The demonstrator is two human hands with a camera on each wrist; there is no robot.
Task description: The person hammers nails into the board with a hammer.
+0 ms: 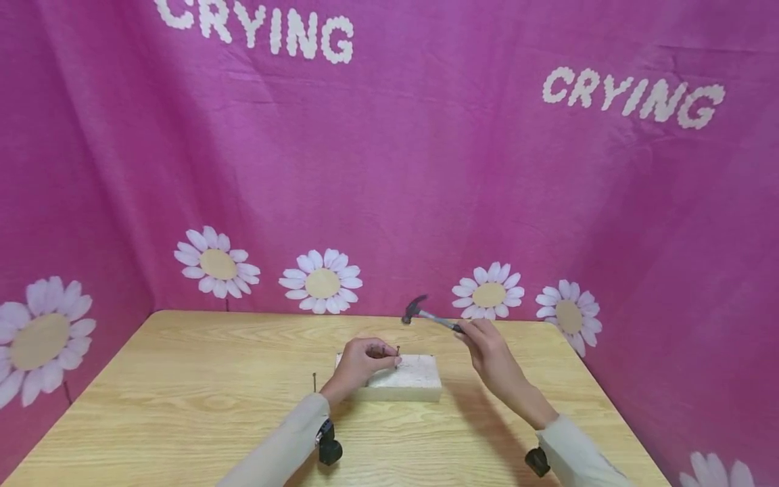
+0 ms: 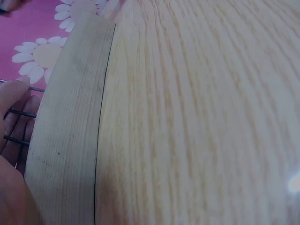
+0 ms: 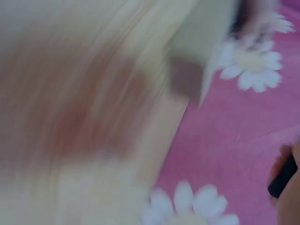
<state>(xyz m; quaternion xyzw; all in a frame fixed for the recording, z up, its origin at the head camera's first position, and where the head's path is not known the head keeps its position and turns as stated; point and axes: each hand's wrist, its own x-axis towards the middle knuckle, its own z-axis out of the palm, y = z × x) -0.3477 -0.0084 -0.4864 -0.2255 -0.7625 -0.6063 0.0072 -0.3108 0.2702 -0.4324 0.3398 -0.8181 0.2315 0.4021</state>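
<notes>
Pale sleeves (image 1: 276,443) show on the near side of the block (image 1: 408,380) on the bench (image 1: 182,399). The left hand (image 1: 359,362), over the block, pinches an upright nail (image 1: 398,350) on its top, beside two more nails (image 2: 21,113). Right of the block, the right hand (image 1: 491,353) grips an upheld hammer (image 1: 433,318). A fourth nail (image 1: 314,382) shows left of the block.

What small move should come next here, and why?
Probably a light tap of the hammer on the pinched nail: the left hand holds it upright at the block, and the right hand has the hammer raised.
</notes>
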